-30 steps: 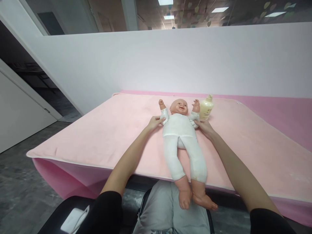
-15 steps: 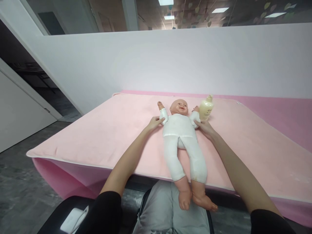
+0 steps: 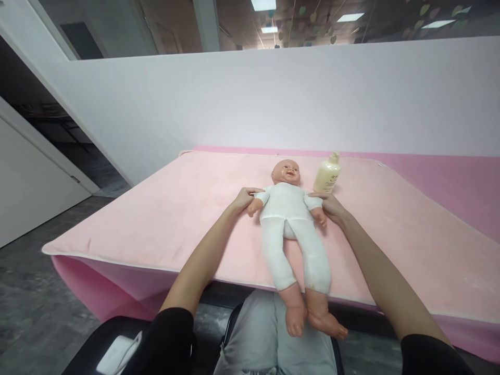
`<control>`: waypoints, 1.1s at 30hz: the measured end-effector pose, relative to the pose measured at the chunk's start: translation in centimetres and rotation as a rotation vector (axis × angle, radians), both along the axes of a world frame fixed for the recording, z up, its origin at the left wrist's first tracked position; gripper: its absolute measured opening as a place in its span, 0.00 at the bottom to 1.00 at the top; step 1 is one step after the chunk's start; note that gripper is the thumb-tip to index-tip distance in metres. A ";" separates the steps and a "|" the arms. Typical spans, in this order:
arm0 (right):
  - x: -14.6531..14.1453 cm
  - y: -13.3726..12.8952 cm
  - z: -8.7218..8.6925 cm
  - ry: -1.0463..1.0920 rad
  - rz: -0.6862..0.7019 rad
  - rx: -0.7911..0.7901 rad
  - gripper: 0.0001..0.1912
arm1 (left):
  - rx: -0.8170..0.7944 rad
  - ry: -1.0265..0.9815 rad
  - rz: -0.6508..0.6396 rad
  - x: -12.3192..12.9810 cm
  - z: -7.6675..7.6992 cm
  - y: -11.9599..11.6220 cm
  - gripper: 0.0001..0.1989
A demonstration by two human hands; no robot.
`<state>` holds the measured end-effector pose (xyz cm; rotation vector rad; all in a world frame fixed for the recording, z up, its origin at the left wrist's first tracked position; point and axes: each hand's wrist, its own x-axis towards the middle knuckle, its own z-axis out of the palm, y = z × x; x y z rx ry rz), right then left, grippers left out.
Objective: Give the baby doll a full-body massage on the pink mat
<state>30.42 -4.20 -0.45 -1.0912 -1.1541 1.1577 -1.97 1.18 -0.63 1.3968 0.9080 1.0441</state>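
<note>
A baby doll [image 3: 286,203] in a white cloth suit lies on its back, head away from me and bare feet hanging past the table's front edge. Its arms are bent down at its sides. My left hand [image 3: 245,199] is closed round the doll's arm on the left, with fingers laid over the white sleeve. On the other side my right hand [image 3: 332,205] grips the opposite arm by its sleeve, fingertips near the shoulder. A pale yellow pump bottle [image 3: 327,175] stands tilted just behind my right hand. The undersides of both grips are hidden.
A pink padded cover [image 3: 156,208] spreads over the table. Behind it rises a white partition wall [image 3: 250,99] with glass above. At lower left, a white device with a cable [image 3: 119,354] rests on a black seat.
The doll's two arms have swung from raised beside its head to down along its body, with my hands on them. The bottle appears shifted slightly left.
</note>
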 end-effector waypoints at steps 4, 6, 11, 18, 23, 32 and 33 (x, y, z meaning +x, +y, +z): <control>0.2 0.3 -0.2 0.039 0.048 -0.049 0.09 | 0.084 -0.016 0.014 -0.4 -0.4 0.4 0.05; 0.2 0.3 -0.3 0.046 0.029 -0.040 0.09 | 0.079 -0.013 0.011 -0.4 -0.3 0.4 0.07; -0.2 -0.1 0.0 0.034 -0.005 0.014 0.14 | 0.007 0.011 0.032 0.1 0.3 -0.4 0.17; -0.3 0.7 -0.3 0.058 -0.011 -0.006 0.17 | 0.044 0.044 0.006 0.8 0.7 -0.7 0.20; -0.9 1.0 -0.7 -0.034 -0.121 -0.015 0.15 | 0.097 0.154 0.053 0.8 0.4 -0.2 0.21; -1.2 1.0 -0.8 -0.085 -0.180 0.019 0.22 | 0.223 0.321 0.113 0.7 0.0 0.1 0.22; -0.9 1.0 -0.9 -0.068 -0.137 0.019 0.23 | 0.204 0.284 0.082 0.6 -0.1 0.2 0.22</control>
